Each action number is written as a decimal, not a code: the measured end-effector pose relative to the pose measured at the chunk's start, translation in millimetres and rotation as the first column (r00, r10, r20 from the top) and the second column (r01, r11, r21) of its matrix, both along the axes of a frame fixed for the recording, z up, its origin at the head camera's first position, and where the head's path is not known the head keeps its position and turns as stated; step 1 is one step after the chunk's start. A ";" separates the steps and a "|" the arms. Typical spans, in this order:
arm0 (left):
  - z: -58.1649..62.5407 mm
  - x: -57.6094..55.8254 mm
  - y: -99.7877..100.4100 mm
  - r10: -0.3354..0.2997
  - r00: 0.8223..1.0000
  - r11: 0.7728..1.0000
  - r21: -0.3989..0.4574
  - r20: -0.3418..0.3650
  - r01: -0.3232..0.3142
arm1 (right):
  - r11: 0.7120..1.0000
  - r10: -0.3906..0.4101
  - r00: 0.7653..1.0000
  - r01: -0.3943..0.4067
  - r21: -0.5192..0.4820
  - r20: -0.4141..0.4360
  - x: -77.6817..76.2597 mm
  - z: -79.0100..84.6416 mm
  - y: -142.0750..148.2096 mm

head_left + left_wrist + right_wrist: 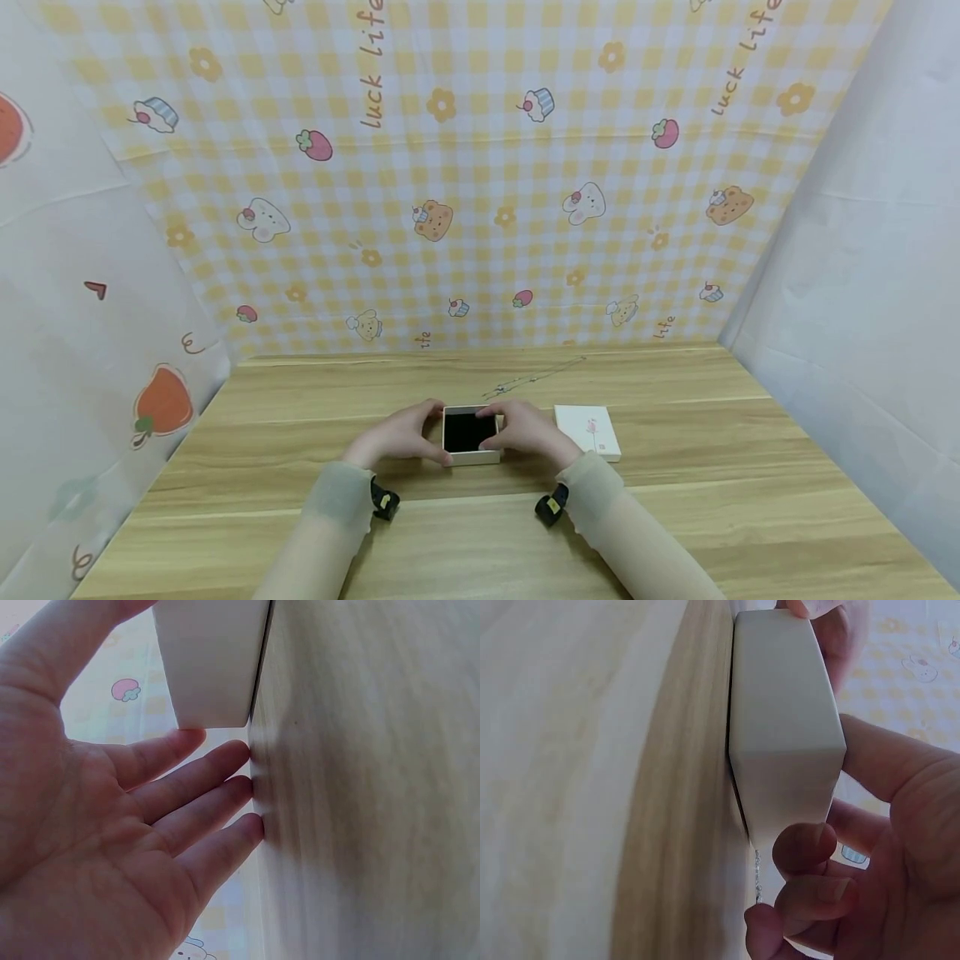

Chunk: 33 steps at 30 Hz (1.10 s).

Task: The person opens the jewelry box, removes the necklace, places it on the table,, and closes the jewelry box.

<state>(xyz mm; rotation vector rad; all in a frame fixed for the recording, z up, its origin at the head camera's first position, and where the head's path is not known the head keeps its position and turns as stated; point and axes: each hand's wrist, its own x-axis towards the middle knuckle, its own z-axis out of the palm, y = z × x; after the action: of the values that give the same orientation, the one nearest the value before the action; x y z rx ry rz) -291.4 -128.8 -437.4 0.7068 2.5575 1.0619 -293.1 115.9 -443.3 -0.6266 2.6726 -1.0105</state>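
Note:
An open white jewelry box [472,458] with a black lining [463,432] rests on the table between both hands. My left hand [403,432] holds its left side, thumb at the near corner and index fingertip at the far one; the other fingers extend below, in the left wrist view. From the right, my right hand [531,429] curls thumb and index finger over the rim onto the lining. Its remaining fingers are bent outside the box wall [787,690]. Beyond the box lies a thin silver chain [534,379], partly seen behind the right fingers in the right wrist view.
A white box lid [587,429] with a pink flower print lies just right of my right hand. The wooden table [480,542] ends at a patterned yellow checked cloth [480,275] behind, with light cloths on both sides.

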 end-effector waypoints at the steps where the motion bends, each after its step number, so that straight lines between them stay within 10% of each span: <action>1: 0.1 0.2 0.0 0.002 1.000 1.000 0.003 0.003 -0.002 | 1.000 0.005 1.000 -0.005 -0.005 0.004 0.0 0.2 0.2; 33: -1.8 1.3 -5.1 -0.009 1.000 1.000 0.013 0.002 0.009 | 0.992 -0.061 0.996 0.053 -0.112 -0.070 -7.4 24.8 15.0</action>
<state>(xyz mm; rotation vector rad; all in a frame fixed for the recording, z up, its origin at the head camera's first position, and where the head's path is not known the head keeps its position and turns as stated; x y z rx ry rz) -290.0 -133.8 -439.2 0.7195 2.5460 1.0774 -300.5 130.9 -418.5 -0.6232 2.7266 -1.1797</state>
